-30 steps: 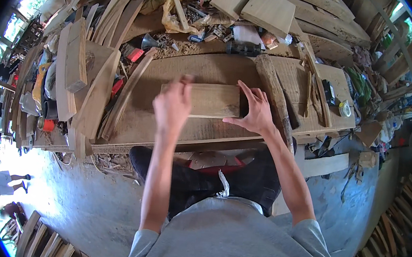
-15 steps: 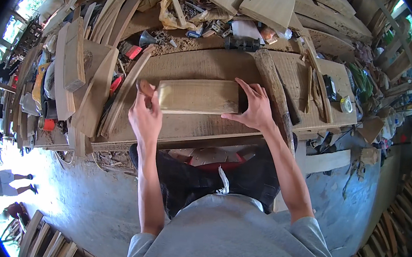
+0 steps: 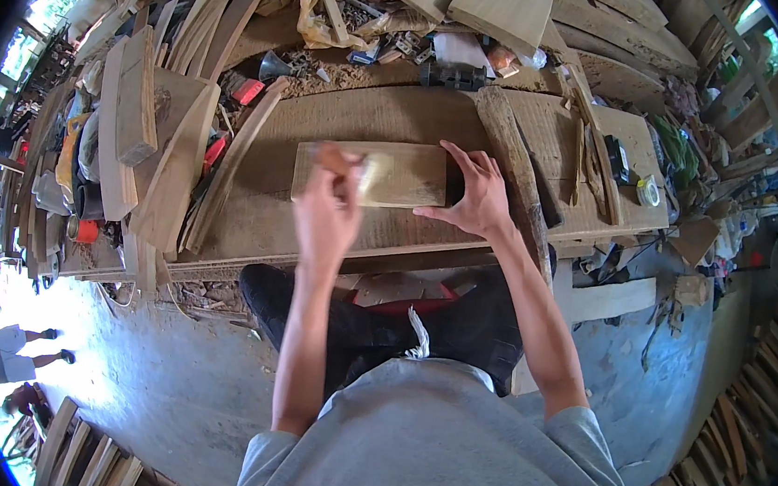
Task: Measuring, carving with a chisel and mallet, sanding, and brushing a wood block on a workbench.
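A rectangular wooden board (image 3: 405, 171) lies flat on the wooden workbench (image 3: 327, 106) in front of me. My left hand (image 3: 328, 214) is closed around what looks like a brush (image 3: 330, 156), with a brown wooden handle and pale bristles. Motion blurs this hand and the brush, whose bristles are over the left half of the board. Gripping the board's right end, my right hand (image 3: 480, 196) has its thumb at the near corner and its fingers at the far corner.
Right of my right hand lies a rough wooden post (image 3: 510, 152). Planks (image 3: 135, 106) lean at the left. Sawdust, a dark cylindrical tool (image 3: 452, 76) and a plastic bag (image 3: 327, 12) clutter the back. A tape roll (image 3: 648, 191) sits at the right. Another person (image 3: 8, 356) is far left.
My left hand has moved the brush rightward from the board's left end onto its left half. My right hand keeps its grip on the right end.
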`<action>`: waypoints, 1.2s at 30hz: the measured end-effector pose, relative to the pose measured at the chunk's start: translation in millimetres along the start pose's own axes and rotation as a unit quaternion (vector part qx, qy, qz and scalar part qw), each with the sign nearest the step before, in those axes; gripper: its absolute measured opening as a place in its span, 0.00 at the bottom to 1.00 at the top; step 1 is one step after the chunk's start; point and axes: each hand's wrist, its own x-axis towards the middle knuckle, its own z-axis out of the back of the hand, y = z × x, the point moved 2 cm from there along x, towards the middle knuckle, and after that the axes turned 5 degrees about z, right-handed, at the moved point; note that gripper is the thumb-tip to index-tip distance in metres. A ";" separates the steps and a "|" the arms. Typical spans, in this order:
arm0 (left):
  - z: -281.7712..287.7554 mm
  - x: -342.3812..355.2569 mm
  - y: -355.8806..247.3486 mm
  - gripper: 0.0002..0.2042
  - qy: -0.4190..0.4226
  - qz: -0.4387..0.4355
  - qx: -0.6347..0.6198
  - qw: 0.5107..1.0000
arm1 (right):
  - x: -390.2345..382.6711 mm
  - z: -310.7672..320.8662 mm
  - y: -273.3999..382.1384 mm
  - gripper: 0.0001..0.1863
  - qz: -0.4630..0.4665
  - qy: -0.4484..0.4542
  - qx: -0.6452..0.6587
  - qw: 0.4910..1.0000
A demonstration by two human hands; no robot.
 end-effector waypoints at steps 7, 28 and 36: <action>59.6 36.0 32.4 0.08 -0.102 -0.046 0.101 0.989 | -1.2 1.5 4.4 0.65 -0.021 0.020 0.007 1.000; 47.3 50.9 31.1 0.07 -0.026 0.039 0.198 0.979 | -0.3 2.4 1.8 0.65 0.006 -0.002 0.012 1.000; -52.9 -10.6 -40.0 0.06 0.108 -0.070 0.064 0.990 | 2.0 -6.7 -6.7 0.66 0.021 0.002 0.014 1.000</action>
